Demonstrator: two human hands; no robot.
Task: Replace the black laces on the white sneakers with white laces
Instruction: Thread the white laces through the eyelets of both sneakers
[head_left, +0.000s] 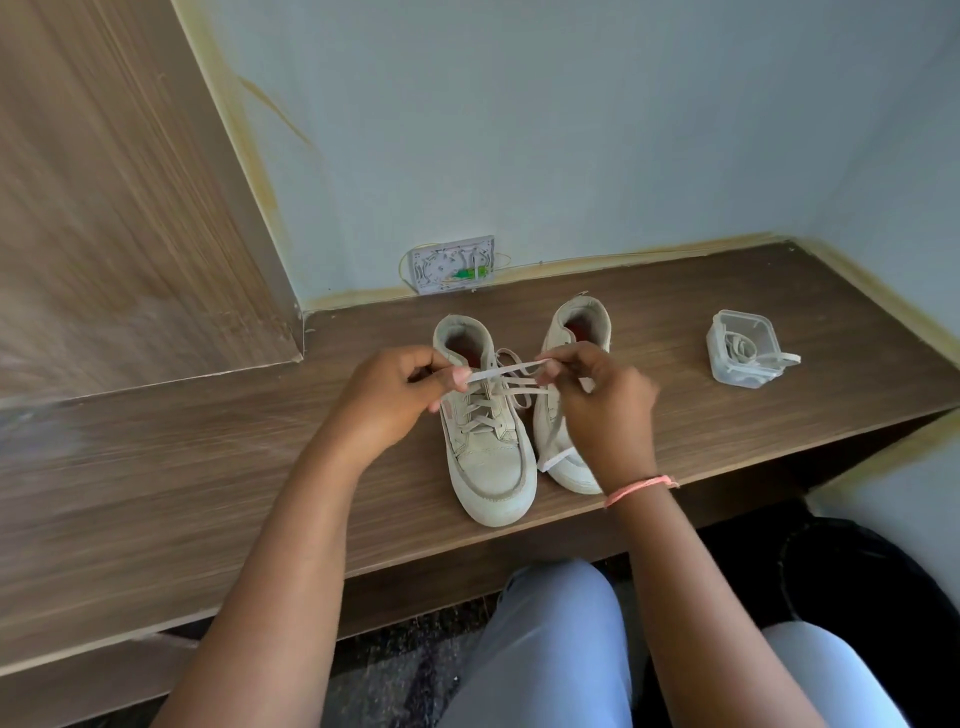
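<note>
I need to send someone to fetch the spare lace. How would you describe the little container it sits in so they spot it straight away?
Look along the dark wooden shelf against the pale wall, to the right of the pair of white sneakers. Standing alone there is a small clear plastic container with a coiled light lace inside, one end trailing over its rim. It is the only see-through thing on the shelf.

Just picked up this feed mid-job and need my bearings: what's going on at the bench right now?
A seated person is lacing the left sneaker on the wooden shelf. The left hand and right hand each pinch part of the white lace, stretched between them above the shoe's top eyelets; the lower eyelets are already laced. The right sneaker stands beside it, a lace end trailing across its toe. A small clear container to the right holds another light lace.
</note>
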